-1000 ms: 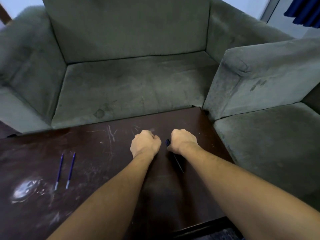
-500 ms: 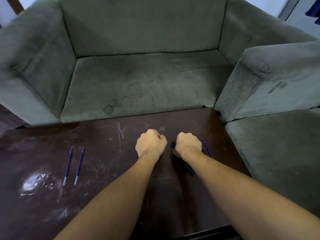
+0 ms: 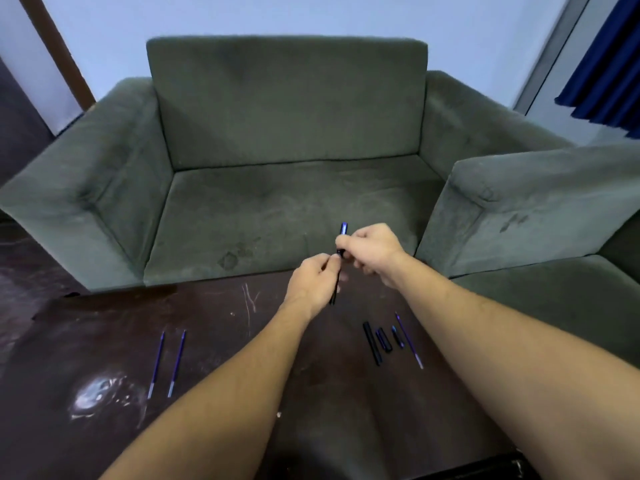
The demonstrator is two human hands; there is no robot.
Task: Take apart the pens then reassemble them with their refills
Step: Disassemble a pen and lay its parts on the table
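Note:
Both hands hold one dark pen [image 3: 335,289] upright above the far edge of the dark table [image 3: 242,393]. My left hand [image 3: 313,282] grips its lower barrel. Higher up, my right hand [image 3: 370,252] pinches the top part, whose blue end [image 3: 343,228] sticks out above the fingers. On the table to the right lie loose pen parts: a long black barrel [image 3: 371,342], two short black pieces [image 3: 384,339] [image 3: 397,337] and a thin blue refill [image 3: 408,339]. Two more blue refills [image 3: 156,363] [image 3: 176,363] lie side by side at the left.
A grey-green sofa [image 3: 287,202] stands directly behind the table, with a second sofa section [image 3: 540,209] at the right. A whitish smear [image 3: 100,396] marks the table's left front. Scratches [image 3: 249,299] show near the far edge.
Both fists rested on the table before; now they have risen with the pen held between them. The view has tilted up, and the loose parts on the right have come into sight.

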